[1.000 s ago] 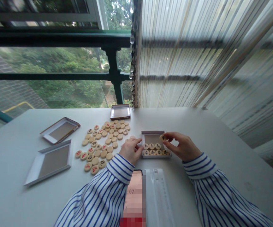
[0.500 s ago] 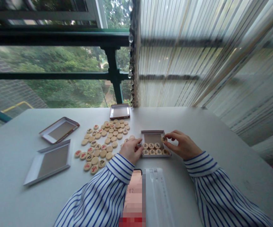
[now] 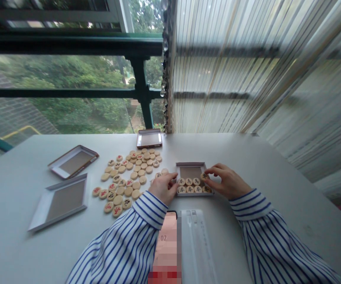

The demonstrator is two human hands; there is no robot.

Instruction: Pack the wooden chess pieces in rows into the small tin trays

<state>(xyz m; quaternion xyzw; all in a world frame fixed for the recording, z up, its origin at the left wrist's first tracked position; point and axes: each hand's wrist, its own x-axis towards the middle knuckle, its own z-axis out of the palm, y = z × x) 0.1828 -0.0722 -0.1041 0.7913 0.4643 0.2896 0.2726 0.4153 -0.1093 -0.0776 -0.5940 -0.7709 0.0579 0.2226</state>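
A shallow cardboard box [image 3: 190,163] lies on the white table, with black-marked Chinese chess pieces [image 3: 190,189] in two rows along its near side. My right hand [image 3: 228,181] pinches one Chinese chess piece [image 3: 204,176] between thumb and fingertips, over the right side of this box. At the box's left wall, my left hand [image 3: 163,187] has its fingers bent and holds the edge. Left of that hand spread many loose wooden pieces [image 3: 128,191], some with red or black characters and others plain side up.
An open box tray [image 3: 86,193] and a brown-rimmed lid [image 3: 78,152] lie at left. Another lid [image 3: 149,138] stands at the table's far edge. Close to me are a phone [image 3: 167,232] and a translucent plastic case [image 3: 196,240]. A string curtain [image 3: 211,79] hangs behind.
The piece in my right hand has moved very slightly left and down toward the row in the box. My left hand stays at the box's left wall.
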